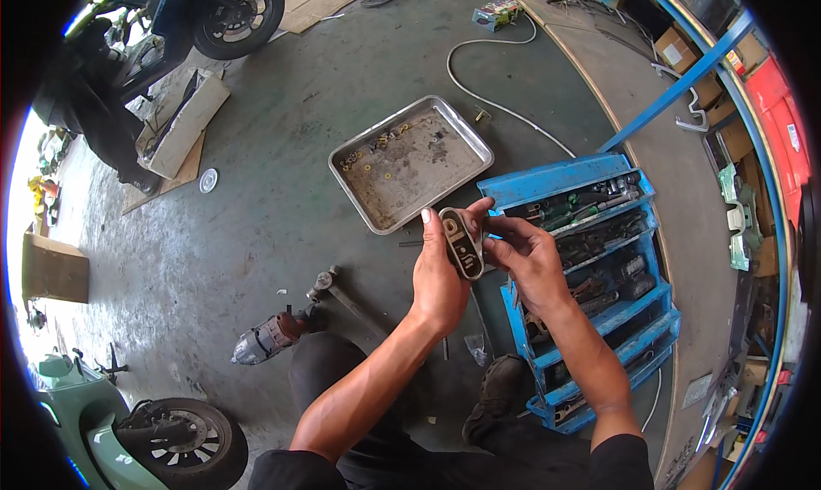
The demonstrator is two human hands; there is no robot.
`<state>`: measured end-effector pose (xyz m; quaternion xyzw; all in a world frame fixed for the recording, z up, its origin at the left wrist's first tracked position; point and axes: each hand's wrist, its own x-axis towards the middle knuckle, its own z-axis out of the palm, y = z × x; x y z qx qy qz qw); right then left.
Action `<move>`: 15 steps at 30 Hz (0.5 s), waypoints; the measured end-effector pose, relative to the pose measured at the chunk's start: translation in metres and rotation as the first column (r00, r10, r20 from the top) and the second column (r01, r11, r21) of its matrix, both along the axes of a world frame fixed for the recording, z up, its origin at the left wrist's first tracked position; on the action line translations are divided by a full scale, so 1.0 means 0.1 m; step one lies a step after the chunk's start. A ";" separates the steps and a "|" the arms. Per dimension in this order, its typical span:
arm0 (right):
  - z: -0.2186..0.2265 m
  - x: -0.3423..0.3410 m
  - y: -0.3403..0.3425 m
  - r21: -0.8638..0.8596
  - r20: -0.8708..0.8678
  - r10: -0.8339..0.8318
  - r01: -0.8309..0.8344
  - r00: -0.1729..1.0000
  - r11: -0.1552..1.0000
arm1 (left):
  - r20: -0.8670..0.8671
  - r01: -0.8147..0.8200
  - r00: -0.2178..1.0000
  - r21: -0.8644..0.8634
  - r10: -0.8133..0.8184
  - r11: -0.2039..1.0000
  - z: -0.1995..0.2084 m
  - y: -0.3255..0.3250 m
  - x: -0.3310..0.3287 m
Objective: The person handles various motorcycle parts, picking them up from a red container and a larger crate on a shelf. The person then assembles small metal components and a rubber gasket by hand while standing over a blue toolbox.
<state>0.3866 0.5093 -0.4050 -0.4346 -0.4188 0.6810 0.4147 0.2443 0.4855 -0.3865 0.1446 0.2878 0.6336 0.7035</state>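
My left hand (438, 280) is closed round an oblong metal part (463, 244) with rounded ends and a dark recessed face, its thumb along the left edge. My right hand (534, 266) meets it from the right, thumb and fingers curled together at the part's side. Whatever lies between those right fingertips is hidden. Both hands are raised above the floor, between a shallow metal tray (479, 150) and a blue cantilever toolbox (547, 176). Small brass-coloured pieces (349, 162) lie in the tray's far left part.
Left of my knee lie a hammer (355, 309) and a power tool (272, 338). A green scooter's wheel (190, 443) stands lower left. Far left, a person in dark trousers (96, 114) is beside a blue motorcycle (167, 15). A hose (505, 105) crosses the floor toward the toolbox.
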 end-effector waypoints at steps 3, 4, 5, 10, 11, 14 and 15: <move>-0.01 0.04 0.02 -0.071 -0.046 0.045 -0.048 0.998 0.996 | -0.106 0.021 0.994 0.013 -0.020 1.000 -0.04 -0.01 0.00; -0.01 0.03 0.02 -0.073 -0.046 0.047 -0.050 0.998 0.996 | -0.123 0.045 0.992 0.038 -0.040 0.998 -0.09 -0.01 0.00; -0.01 0.02 0.03 -0.100 -0.111 0.049 -0.060 0.993 0.993 | -0.141 0.068 0.988 0.061 -0.059 0.996 -0.11 -0.02 -0.01; 0.16 0.19 0.16 0.041 -0.197 -0.045 0.054 0.979 0.998 | -0.409 -0.031 0.909 0.124 0.080 0.992 -0.06 0.02 -0.06; 0.24 0.21 0.15 0.041 -0.199 -0.041 0.050 0.979 0.998 | -0.410 -0.035 0.908 0.124 0.083 0.992 -0.07 0.02 -0.08; 0.39 0.24 0.12 0.228 -0.056 0.028 -0.015 0.998 0.974 | -0.288 0.055 0.957 0.114 -0.020 0.992 -0.10 0.01 -0.08; 0.40 0.24 0.12 0.227 -0.053 0.026 -0.013 0.998 0.974 | -0.285 0.056 0.958 0.113 -0.022 0.992 -0.09 0.01 -0.07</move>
